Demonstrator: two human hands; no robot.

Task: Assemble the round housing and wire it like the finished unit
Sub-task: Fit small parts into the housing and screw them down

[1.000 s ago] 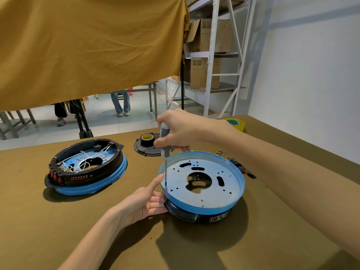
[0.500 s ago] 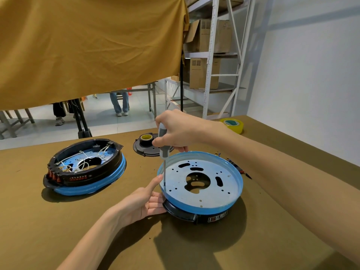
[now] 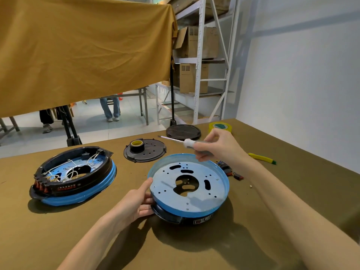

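Observation:
The round housing (image 3: pixel 218 191), a blue-rimmed metal plate with holes on a black base, sits in the middle of the brown table. My left hand (image 3: pixel 136 199) grips its left edge, thumb on the blue rim. My right hand (image 3: pixel 218 147) hovers over the far rim, shut on a screwdriver (image 3: pixel 175 140) that lies nearly level with its tip pointing left. The finished unit (image 3: pixel 74 176), black ring on blue rim with white wires inside, stands at the left.
A black perforated disc (image 3: pixel 153 152) with a tape roll (image 3: pixel 137 145) on it lies behind the housing, another black disc (image 3: pixel 183 131) farther back. Yellow-green tape (image 3: pixel 220 126), a yellow tool (image 3: pixel 262 158) and small wired parts (image 3: pixel 231 171) lie at the right. A shelf rack (image 3: pixel 200 61) stands beyond.
My right hand lifted the screwdriver out of the plate's left hole and swung it from upright to nearly level above the far rim. My left hand stayed on the housing's edge.

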